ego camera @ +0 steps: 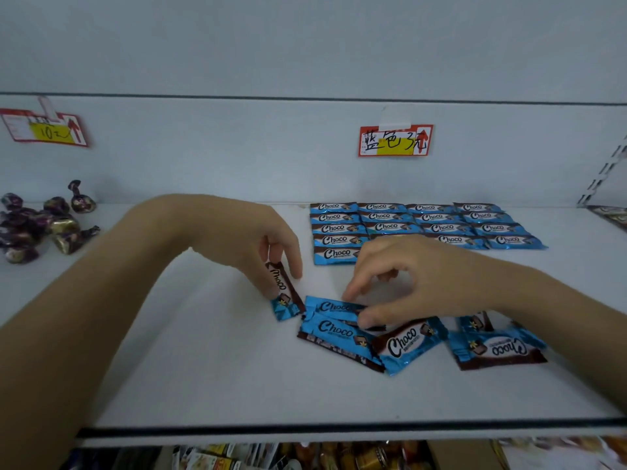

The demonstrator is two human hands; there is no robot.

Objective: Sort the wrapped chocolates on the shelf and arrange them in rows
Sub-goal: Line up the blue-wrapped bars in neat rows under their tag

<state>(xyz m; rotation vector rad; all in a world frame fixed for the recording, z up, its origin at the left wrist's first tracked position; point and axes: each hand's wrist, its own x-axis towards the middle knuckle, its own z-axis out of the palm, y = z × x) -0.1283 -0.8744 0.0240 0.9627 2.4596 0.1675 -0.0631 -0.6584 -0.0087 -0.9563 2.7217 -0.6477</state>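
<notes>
Blue and brown Choco bars lie in neat rows [431, 225] at the back of the white shelf [210, 368]. In front of them, several loose Choco bars [403, 344] lie scattered and overlapping. My left hand [268, 239] holds one Choco bar [284, 293] upright on its end, fingers curled round it. My right hand [400, 283] reaches over the loose pile and pinches the topmost blue bar [334, 307] between thumb and fingers. Part of the rows is hidden behind my right hand.
A pile of purple and gold twist-wrapped candies [40, 225] sits at the far left. Two red and yellow price tags [395, 140] [47, 128] hang on the back wall. More packets lie at the right edge [610, 215]. Boxes of goods show below the shelf front [305, 456].
</notes>
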